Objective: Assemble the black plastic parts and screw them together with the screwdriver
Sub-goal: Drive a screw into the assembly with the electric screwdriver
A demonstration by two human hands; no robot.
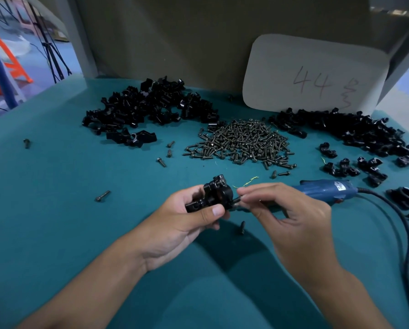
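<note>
Two hands, left (pixel 187 224) and right (pixel 291 217), work over the tabletop (pixel 56 210), where three heaps lie: two piles of black plastic parts, one far left (pixel 149 108) and one far right (pixel 348 131), and one pile of screws (pixel 243 141) between them, too many to count. There is one blue screwdriver (pixel 329 189), one card marked 44 (pixel 315 74), and about nine loose screws, such as one at the left (pixel 102 196).

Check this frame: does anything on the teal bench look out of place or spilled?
Mostly tidy. A few dark metal screws lie scattered away from the central screw pile, and a thin yellow-green thread scrap lies on the teal mat behind the hands. No visible damage.
</note>
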